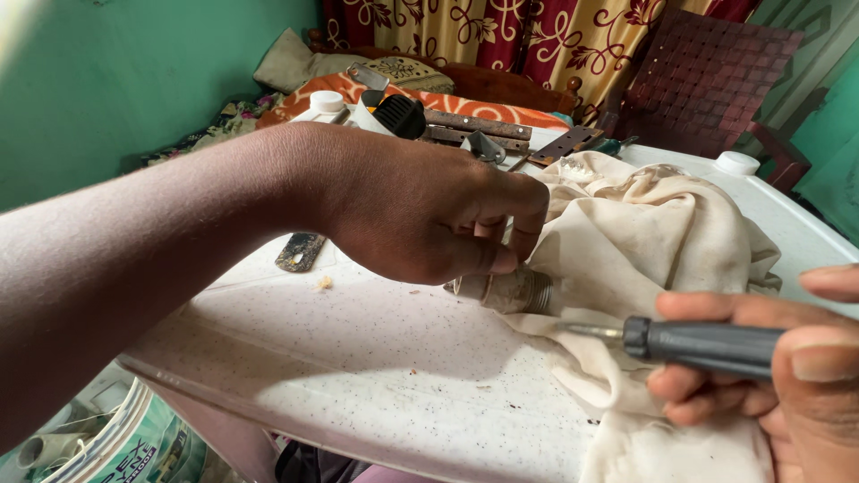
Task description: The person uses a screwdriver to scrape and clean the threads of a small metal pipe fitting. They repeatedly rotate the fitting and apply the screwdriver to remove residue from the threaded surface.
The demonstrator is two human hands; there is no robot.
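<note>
— What's the left hand [429, 215] doing from where you stand?

— It's curled down over one grimy threaded pipe fitting [510, 291], thumb and fingers closed on it, pinning it to the speckled white table [358, 358]. The forearm comes in long from the left, wrist bent downward.

— And the other one?

— The right hand [787, 376] is wrapped around one screwdriver [689, 344] with a grey handle, held nearly level, its metal tip pointing left toward the fitting and stopping just short of it.

— What's under them?

— One cream cloth [662, 233], rumpled and stained, lying beneath the fitting and spilling off the table's near edge.

— Farther back?

— Two white bottle caps [327, 101], one at each far corner, a few rusty metal strips [479, 125], a black-capped tool [398, 114], and a wooden chair [707, 72] before the patterned curtain [465, 31]. One paint bucket [134, 443] sits below.
</note>
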